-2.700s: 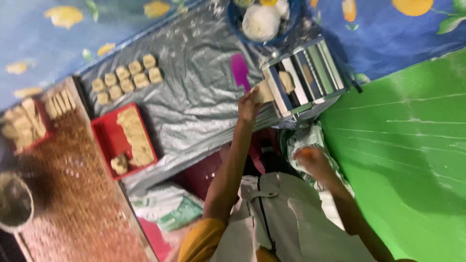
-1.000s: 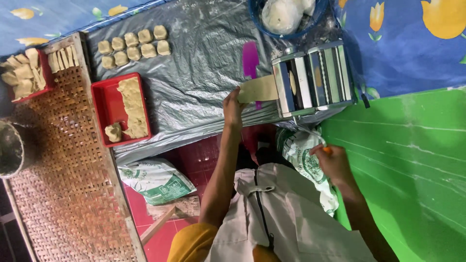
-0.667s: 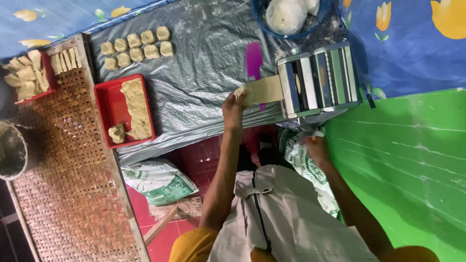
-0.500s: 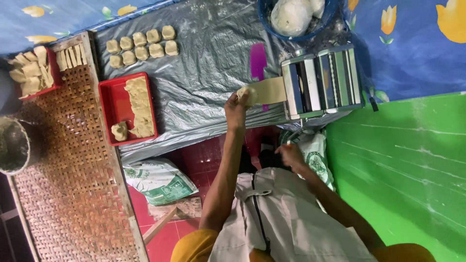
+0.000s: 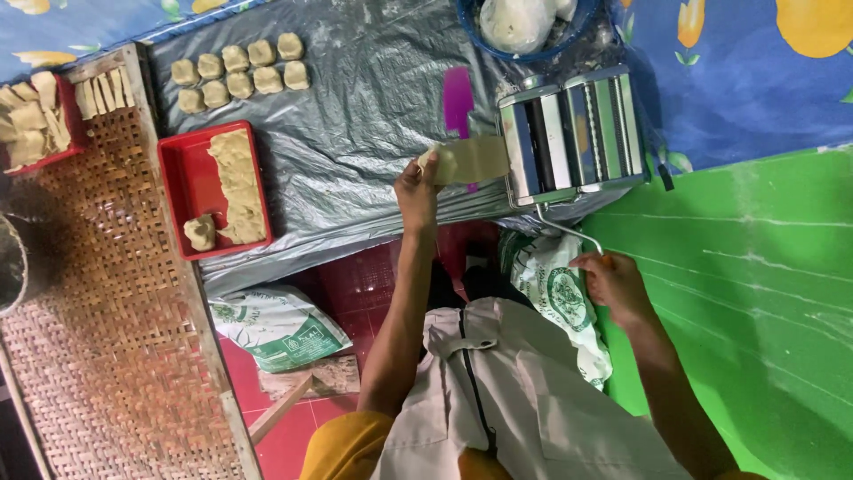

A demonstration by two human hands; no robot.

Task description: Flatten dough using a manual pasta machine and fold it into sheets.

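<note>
We see eight dough pieces [image 5: 240, 71] in two rows. Our left hand [image 5: 418, 188] pinches one dough sheet [image 5: 471, 160] leaving the pasta roller [image 5: 573, 133]; our right hand [image 5: 613, 283] grips its crank [image 5: 569, 233].

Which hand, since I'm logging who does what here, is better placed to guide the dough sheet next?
Left. The left hand grips the end of the dough sheet right beside the roller machine. The right hand is on the crank handle, away from the sheet.
</note>
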